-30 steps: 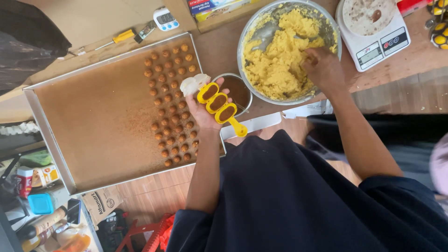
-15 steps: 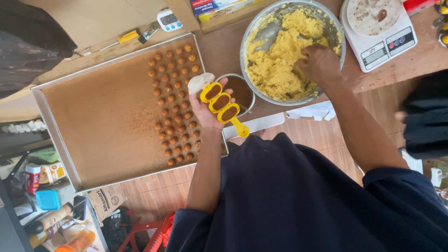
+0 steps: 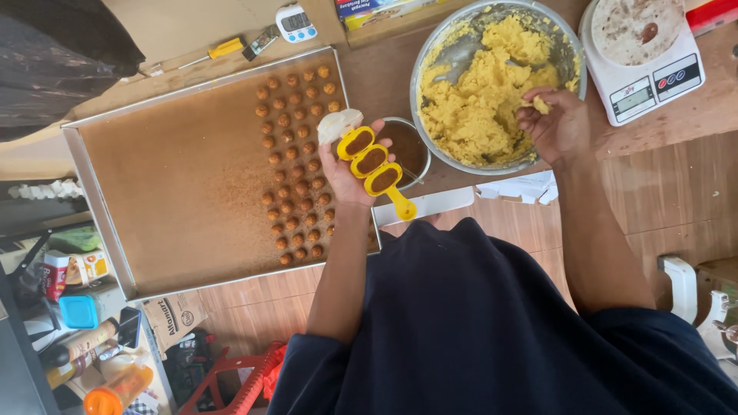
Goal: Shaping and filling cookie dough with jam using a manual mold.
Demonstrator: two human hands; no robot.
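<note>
My left hand (image 3: pixel 344 175) grips a yellow three-cup mould (image 3: pixel 373 164) whose cups hold brown filling, plus a pale lump of dough (image 3: pixel 339 123) at my fingertips. It hovers over the right edge of a large metal baking tray (image 3: pixel 100 223) with several small round brown balls (image 3: pixel 296 154) in rows. My right hand (image 3: pixel 557 123) pinches a bit of yellow dough (image 3: pixel 541 104) at the rim of a big metal bowl (image 3: pixel 573 58) full of crumbly yellow dough (image 3: pixel 480 100). A small bowl of brown filling (image 3: pixel 406 150) sits between my hands.
A white kitchen scale (image 3: pixel 642 54) with a dusted plate stands at the far right. A small timer (image 3: pixel 295 23) and a yellow-handled screwdriver (image 3: pixel 207 52) lie behind the tray. Crumpled paper (image 3: pixel 523 188) lies at the table edge. Bottles and packets (image 3: pixel 77 307) crowd the floor left.
My right hand has lifted out of the yellow dough toward the bowl's near rim with a small piece pinched. The left hand holds the mould in nearly the same spot.
</note>
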